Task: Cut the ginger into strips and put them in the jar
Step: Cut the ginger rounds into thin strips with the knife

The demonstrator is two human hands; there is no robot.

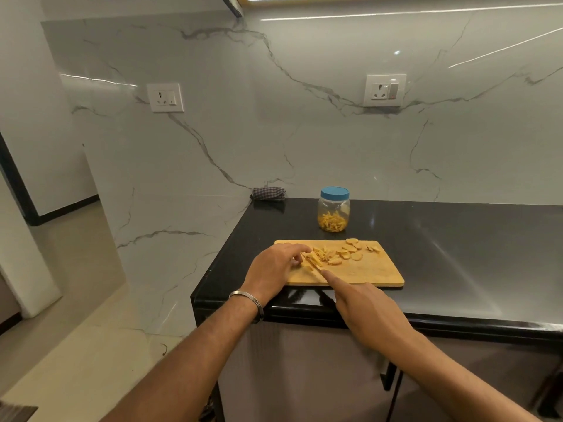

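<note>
A wooden cutting board lies near the counter's front left corner. Round ginger slices sit along its far edge, and cut ginger strips lie left of them. My left hand presses curled fingers on ginger at the board's left side. My right hand grips a knife, forefinger stretched along its spine; the blade is mostly hidden and meets the ginger beside my left fingers. Behind the board stands a clear jar with a blue lid on, holding ginger strips.
The black counter stretches to the right. A folded checked cloth lies at the back left corner against the marble wall. The counter's left edge drops to the floor. Two wall sockets sit above.
</note>
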